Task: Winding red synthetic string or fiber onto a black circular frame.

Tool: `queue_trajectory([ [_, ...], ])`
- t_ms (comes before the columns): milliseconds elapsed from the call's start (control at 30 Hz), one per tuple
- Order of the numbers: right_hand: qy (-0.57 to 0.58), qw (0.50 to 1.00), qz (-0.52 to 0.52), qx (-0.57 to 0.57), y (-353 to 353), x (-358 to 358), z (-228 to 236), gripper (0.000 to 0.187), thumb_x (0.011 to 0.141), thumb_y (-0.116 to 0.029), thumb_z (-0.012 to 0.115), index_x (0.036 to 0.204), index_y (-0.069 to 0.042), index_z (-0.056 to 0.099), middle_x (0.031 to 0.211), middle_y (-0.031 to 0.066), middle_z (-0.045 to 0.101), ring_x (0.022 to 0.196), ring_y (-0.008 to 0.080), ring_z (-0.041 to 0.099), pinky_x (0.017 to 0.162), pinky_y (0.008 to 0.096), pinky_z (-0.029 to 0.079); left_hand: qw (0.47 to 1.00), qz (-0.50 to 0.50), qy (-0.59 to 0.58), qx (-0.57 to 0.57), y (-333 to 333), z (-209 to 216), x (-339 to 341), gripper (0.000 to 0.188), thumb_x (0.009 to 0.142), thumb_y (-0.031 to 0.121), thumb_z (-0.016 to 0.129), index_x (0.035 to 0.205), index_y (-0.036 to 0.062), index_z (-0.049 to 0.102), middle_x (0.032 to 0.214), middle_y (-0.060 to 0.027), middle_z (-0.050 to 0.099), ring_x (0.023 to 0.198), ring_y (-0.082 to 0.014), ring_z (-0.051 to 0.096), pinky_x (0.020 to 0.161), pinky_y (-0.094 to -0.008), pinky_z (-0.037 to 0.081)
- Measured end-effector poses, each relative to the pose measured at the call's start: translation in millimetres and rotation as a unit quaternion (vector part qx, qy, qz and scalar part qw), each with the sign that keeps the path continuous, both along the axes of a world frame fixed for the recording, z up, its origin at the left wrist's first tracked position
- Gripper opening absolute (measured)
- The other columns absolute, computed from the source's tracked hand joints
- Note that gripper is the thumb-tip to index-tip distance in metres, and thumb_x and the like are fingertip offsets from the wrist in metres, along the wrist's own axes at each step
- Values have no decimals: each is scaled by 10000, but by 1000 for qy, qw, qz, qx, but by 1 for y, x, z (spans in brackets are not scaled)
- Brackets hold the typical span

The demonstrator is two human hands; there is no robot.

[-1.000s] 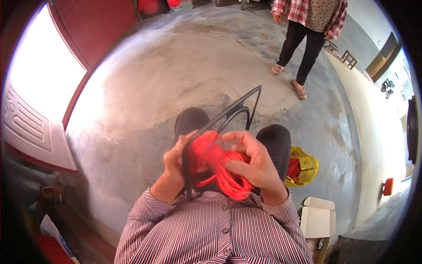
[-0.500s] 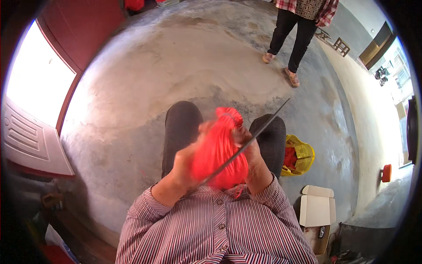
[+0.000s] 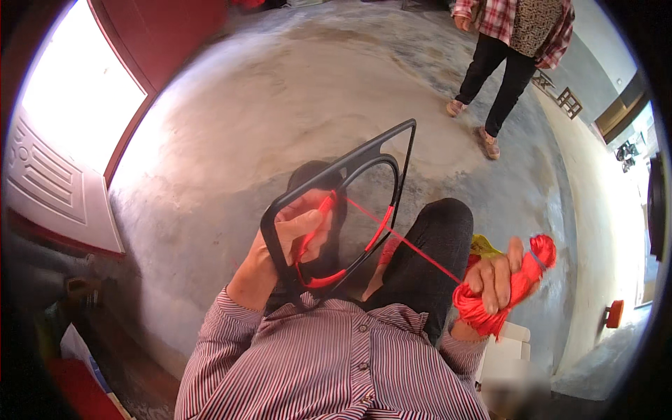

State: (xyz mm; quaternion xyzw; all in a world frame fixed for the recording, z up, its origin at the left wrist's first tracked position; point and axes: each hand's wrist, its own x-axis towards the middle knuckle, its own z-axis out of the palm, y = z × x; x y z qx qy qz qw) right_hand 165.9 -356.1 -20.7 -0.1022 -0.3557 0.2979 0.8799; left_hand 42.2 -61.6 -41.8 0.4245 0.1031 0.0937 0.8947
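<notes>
A thin black frame (image 3: pixel 350 165) with straight outer bars and a curved inner ring stands tilted over my lap. Red cord is wrapped round parts of that ring. My left hand (image 3: pixel 301 222) is closed on the frame's left side, fingers at the red-wrapped ring. Out to the right, my right hand (image 3: pixel 492 278) is wrapped round a bundle of red cord (image 3: pixel 523 281), tied near its upper end. From the bundle a red strand (image 3: pixel 428 259) runs taut across to the ring by my left fingers.
Behind my right hand shows part of a yellow container (image 3: pixel 483 245). Below it lies an opened cardboard box (image 3: pixel 505 355). A person (image 3: pixel 514 42) in a checked shirt stands at the far right. A white panelled door (image 3: pixel 56 185) is at left; small wooden stools (image 3: pixel 569 103) stand by the right wall.
My right hand has swung out to the right with the red bundle, drawing out a strand. The black frame has turned from edge-on to show its ring. The view has shifted slightly.
</notes>
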Motion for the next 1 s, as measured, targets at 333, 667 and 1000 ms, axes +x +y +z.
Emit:
queue_trajectory([
  [333, 181, 952, -134, -208, -2, 21, -52, 364, 933, -352, 506, 1119, -40, 478, 825, 86, 610, 697, 196, 598, 771, 380, 479, 997, -24, -17, 65, 6, 1, 18, 438, 867, 250, 645, 1183, -3, 477, 816, -124, 575, 428, -122, 467, 313, -233, 334],
  [667, -253, 794, -221, -507, 90, -19, -2, 387, 842, -180, 646, 1150, -2, 492, 1055, 96, 625, 956, 178, 611, 845, 291, 468, 996, 14, 52, -68, -46, -28, 17, 493, 871, 378, 562, 1185, -1, 534, 962, -109, 635, 674, -211, 615, 482, -261, 456],
  [1000, 142, 942, 50, -300, 107, 1, -113, 341, 922, -231, 545, 1173, 0, 533, 1025, 78, 619, 964, 166, 603, 874, 324, 486, 966, -178, -15, -187, -40, -3, 7, 421, 870, 221, 526, 1237, 17, 499, 1175, -117, 585, 1064, -209, 575, 929, -327, 454],
])
